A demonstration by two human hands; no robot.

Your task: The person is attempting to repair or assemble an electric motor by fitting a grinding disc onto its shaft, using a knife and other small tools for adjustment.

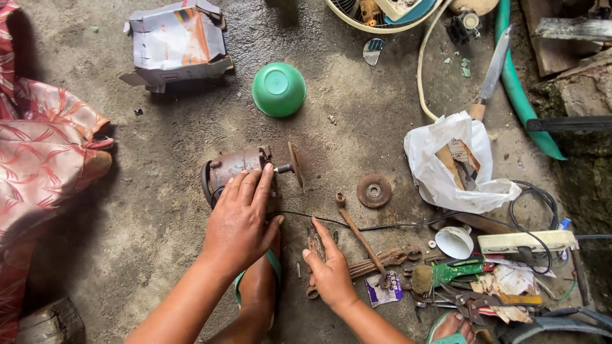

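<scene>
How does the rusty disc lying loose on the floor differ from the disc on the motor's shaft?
The loose disc lies flat on the concrete floor, its round face and centre hole showing; the mounted disc stands on edge on the motor, seen as a thin sliver. The loose one is untouched and apart, while the mounted one sits beside the left hand pressing the motor. Both look rusty brown.

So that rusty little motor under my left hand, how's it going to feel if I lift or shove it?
The rusty motor looks like solid metal, so probably heavy for its size. With the disc on its shaft, it may tip toward that end. The left hand rests on it; rust likely aids the grip.
</scene>
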